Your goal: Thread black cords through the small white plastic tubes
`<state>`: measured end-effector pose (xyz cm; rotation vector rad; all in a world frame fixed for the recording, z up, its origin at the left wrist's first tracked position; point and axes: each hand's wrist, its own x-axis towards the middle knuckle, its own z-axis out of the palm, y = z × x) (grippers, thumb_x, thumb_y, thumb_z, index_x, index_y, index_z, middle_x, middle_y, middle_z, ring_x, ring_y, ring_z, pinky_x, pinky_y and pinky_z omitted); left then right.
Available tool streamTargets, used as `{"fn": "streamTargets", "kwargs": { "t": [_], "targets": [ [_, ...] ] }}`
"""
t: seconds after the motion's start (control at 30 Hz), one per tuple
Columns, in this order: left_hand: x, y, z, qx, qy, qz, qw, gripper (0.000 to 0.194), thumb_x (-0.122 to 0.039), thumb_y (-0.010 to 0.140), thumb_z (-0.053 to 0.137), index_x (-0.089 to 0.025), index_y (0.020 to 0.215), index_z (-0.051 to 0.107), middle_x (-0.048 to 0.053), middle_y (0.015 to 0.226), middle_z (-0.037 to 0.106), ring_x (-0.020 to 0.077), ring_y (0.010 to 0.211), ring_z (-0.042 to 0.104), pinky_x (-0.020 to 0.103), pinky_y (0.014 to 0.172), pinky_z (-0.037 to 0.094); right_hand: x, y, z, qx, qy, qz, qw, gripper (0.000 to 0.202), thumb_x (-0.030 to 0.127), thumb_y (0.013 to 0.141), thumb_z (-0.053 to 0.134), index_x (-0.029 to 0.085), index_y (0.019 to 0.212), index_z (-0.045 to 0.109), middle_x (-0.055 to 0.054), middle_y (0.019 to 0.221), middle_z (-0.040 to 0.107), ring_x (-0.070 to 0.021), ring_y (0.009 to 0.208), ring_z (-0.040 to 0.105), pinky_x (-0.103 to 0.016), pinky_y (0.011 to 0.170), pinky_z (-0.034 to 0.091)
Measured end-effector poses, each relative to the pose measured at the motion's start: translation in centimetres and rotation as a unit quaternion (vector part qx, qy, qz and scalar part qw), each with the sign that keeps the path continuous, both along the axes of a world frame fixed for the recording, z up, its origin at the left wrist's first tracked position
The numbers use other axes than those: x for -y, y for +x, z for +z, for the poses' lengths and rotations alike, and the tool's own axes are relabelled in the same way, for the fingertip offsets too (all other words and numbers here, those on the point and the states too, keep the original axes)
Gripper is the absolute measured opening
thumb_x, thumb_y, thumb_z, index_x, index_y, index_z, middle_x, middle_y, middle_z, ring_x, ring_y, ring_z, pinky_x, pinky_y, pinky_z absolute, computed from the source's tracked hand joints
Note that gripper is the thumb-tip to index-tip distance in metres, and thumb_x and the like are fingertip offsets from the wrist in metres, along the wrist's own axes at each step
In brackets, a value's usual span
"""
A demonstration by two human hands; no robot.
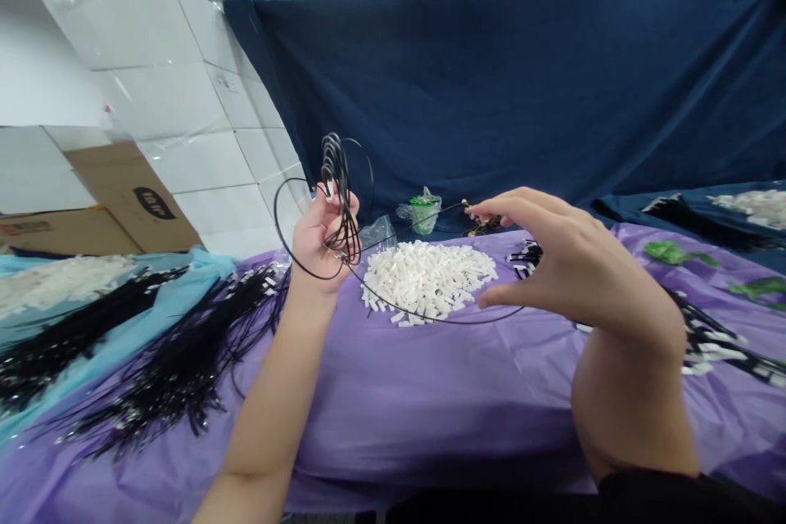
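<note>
My left hand is raised left of the centre, its fingers wrapped round a looped bundle of thin black cords. A small white piece shows between its fingertips. Loose strands run from the bundle to the right, one sagging in front of the pile of small white pieces. My right hand is held up right of the pile, its thumb and fingers spread wide apart. One strand passes near its thumb; whether it touches the hand cannot be made out.
Black cord bundles lie at the left on the purple cloth, more at the right. Behind the pile stands a green-and-clear cup. White boxes are stacked back left, beside a dark blue curtain. Green leaves lie at the right.
</note>
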<state>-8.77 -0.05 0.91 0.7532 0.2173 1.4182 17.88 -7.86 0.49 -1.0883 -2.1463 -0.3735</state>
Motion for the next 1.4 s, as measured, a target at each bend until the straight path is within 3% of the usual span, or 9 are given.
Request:
{"fn": "streamTargets", "kwargs": {
  "t": [0.23, 0.4, 0.53, 0.67, 0.97, 1.1, 1.2, 1.33, 1.4],
  "targets": [
    [-0.1, 0.0, 0.1, 0.014, -0.013, -0.014, 1.0, 0.036, -0.033, 0.101, 0.037, -0.014, 0.083, 0.062, -0.003, 0.064, 0.051, -0.0038, 0.031, 0.023, 0.008, 0.026, 0.017, 0.5, -0.3, -0.9, 0.045, 0.019, 0.046, 0.998, 0.133, 0.06, 0.05, 0.087, 0.016, 0.154, 0.017, -0.019, 0.157, 0.029, -0.0417, 0.141, 0.033, -0.054, 0.113, 0.039],
    [-0.1, -0.1, 0.2, 0.024, -0.02, -0.039, 0.999, 0.039, -0.035, 0.102, 0.032, -0.014, 0.082, 0.059, -0.003, 0.063, 0.051, -0.0029, 0.03, 0.026, 0.009, 0.025, 0.018, 0.6, -0.4, -0.3, -0.024, -0.025, 0.118, 0.992, 0.08, 0.038, 0.074, 0.079, 0.02, 0.144, 0.043, -0.013, 0.142, 0.052, -0.0307, 0.125, 0.056, -0.043, 0.102, 0.051],
    [-0.2, 0.0, 0.2, 0.005, -0.029, -0.028, 0.999, 0.038, -0.033, 0.102, 0.033, -0.013, 0.083, 0.059, -0.003, 0.063, 0.053, -0.002, 0.03, 0.025, 0.01, 0.025, 0.02, 0.3, 0.3, 0.0, -0.141, -0.08, 0.276, 0.947, 0.031, 0.013, 0.089, 0.054, 0.025, 0.114, 0.068, -0.004, 0.106, 0.074, -0.0205, 0.098, 0.07, -0.034, 0.084, 0.058],
    [-0.6, 0.2, -0.1, -0.045, -0.048, 0.0, 0.998, 0.031, -0.031, 0.1, 0.04, -0.013, 0.085, 0.059, -0.004, 0.062, 0.053, -0.001, 0.03, 0.028, 0.012, 0.025, 0.021, 0.0, 1.4, 0.0, -0.173, -0.168, 0.394, 0.887, 0.036, 0.01, 0.091, 0.045, 0.027, 0.103, 0.074, -0.003, 0.099, 0.076, -0.0201, 0.092, 0.073, -0.032, 0.079, 0.06],
    [-0.2, 2.1, -0.9, -0.123, -0.081, 0.102, 0.984, 0.016, -0.03, 0.088, 0.063, -0.014, 0.084, 0.06, -0.006, 0.064, 0.053, -0.0006, 0.032, 0.033, 0.016, 0.029, 0.017, 0.4, 1.1, 0.9, -0.012, -0.272, 0.466, 0.842, 0.039, 0.01, 0.088, 0.063, 0.024, 0.124, 0.067, -0.006, 0.11, 0.074, -0.0158, 0.092, 0.072, -0.026, 0.081, 0.058],
    [-0.4, 3.3, -2.1, -0.166, -0.053, 0.165, 0.971, 0.024, -0.034, 0.077, 0.075, -0.014, 0.085, 0.064, -0.004, 0.07, 0.055, -0.0007, 0.035, 0.035, 0.017, 0.031, 0.016, 0.9, 0.6, 0.3, -0.099, -0.235, 0.441, 0.86, 0.029, 0.025, 0.089, 0.066, 0.028, 0.118, 0.071, -0.002, 0.08, 0.07, -0.0109, 0.065, 0.065, -0.022, 0.061, 0.054],
    [-0.4, 4.3, -3.1, -0.195, -0.011, 0.192, 0.962, 0.026, -0.036, 0.072, 0.078, -0.016, 0.08, 0.065, -0.003, 0.075, 0.058, -0.0007, 0.037, 0.037, 0.017, 0.032, 0.016, 0.6, -0.4, -0.1, -0.21, -0.154, 0.405, 0.876, 0.021, 0.036, 0.089, 0.066, 0.027, 0.105, 0.077, -0.005, 0.084, 0.068, -0.0142, 0.071, 0.064, -0.027, 0.063, 0.055],
    [0.3, 5.2, -3.7, -0.226, 0.015, 0.17, 0.959, 0.023, -0.035, 0.072, 0.077, -0.017, 0.076, 0.064, -0.003, 0.08, 0.062, -0.001, 0.039, 0.038, 0.017, 0.034, 0.02, -0.8, -2.2, -0.9, -0.325, -0.131, 0.469, 0.811, 0.026, 0.038, 0.088, 0.066, 0.027, 0.111, 0.074, 0.004, 0.056, 0.056, -0.0106, 0.051, 0.056, -0.03, 0.059, 0.058],
    [0.7, 5.4, -3.7, -0.223, 0.019, 0.156, 0.962, 0.021, -0.033, 0.072, 0.077, -0.017, 0.076, 0.064, -0.002, 0.085, 0.064, -0.0013, 0.04, 0.038, 0.017, 0.035, 0.023, -1.6, -3.0, -1.3, -0.356, -0.168, 0.435, 0.81, 0.026, 0.034, 0.084, 0.071, 0.024, 0.108, 0.073, 0.007, 0.051, 0.051, -0.0089, 0.045, 0.052, -0.026, 0.051, 0.055]
  ]
}}
